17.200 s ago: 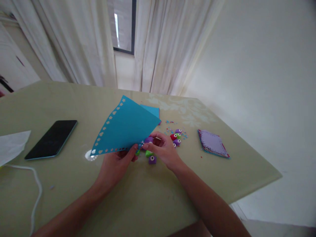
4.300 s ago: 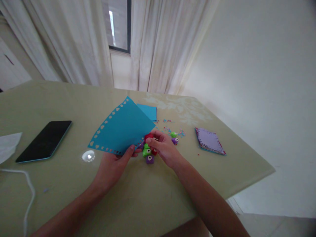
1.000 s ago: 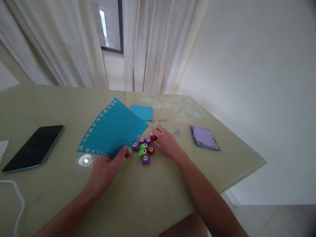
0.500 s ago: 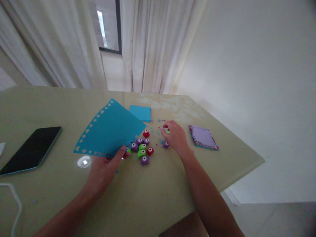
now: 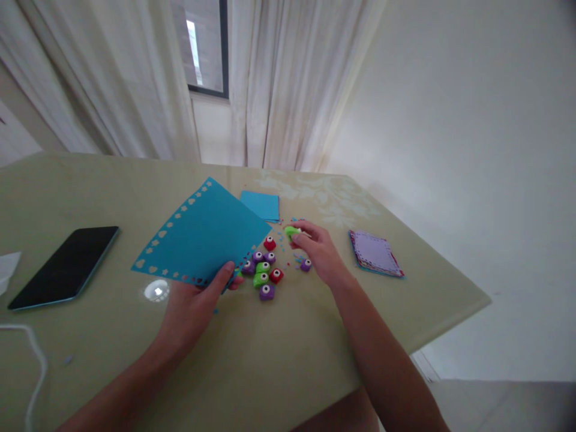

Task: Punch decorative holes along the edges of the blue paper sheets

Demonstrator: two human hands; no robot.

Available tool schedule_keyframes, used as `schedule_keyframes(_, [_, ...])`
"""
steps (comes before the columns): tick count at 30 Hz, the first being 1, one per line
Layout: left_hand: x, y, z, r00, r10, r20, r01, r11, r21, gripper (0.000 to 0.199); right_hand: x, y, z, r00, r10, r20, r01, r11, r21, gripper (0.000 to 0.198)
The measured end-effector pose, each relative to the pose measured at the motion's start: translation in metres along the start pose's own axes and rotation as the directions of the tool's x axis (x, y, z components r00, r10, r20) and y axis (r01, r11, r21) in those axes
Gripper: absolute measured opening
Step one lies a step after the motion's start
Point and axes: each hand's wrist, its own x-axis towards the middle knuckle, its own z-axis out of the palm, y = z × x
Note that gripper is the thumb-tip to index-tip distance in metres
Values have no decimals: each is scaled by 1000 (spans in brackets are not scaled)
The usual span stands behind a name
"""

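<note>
My left hand grips a blue sheet of paper by its lower corner, the thumb on top. Small shapes, among them hearts and stars, are cut through along its edges. My right hand pinches a green craft punch just off the sheet's right corner, apart from the paper. Between the hands several small punches lie on the table, such as a red punch, a green punch and a purple punch. Another purple punch sits below my right hand. Paper bits are scattered around them.
Behind the sheet lies a stack of blue paper. Punched sheets with a lilac one on top are piled at the right. A dark tablet and a white cable are on the left. A wall stands beyond the table's right edge.
My right hand has turned and lifted the green punch, which now shows more clearly nearer the sheet's corner. The blue sheet stays in my left hand. The view has shifted slightly.
</note>
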Motion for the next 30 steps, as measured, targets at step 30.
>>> schedule_keyframes(30, [-1, 2, 6, 999, 21, 30, -20, 999, -31, 30, -20, 12, 60, 953, 243, 182, -303, 790, 533, 50])
